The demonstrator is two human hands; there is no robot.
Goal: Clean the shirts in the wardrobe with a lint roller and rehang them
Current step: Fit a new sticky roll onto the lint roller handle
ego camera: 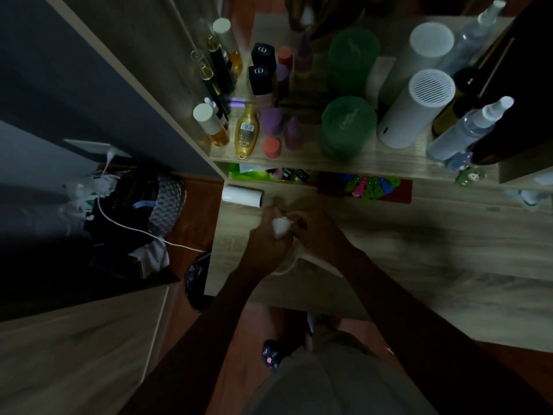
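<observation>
Dimly, left hand point(264, 239), right hand point(318, 233), fingers of both pinched on white wad point(281, 226), white roller point(242, 197) just beside

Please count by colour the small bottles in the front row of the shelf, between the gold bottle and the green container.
Purple bottles: 2
Red bottle: 1
Total: 3

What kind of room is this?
Probably a bedroom dressing corner at home: a wooden shelf crowded with perfume bottles and spray bottles, a lint roller on the table below, and a heap of bags and clothes on the floor.
</observation>
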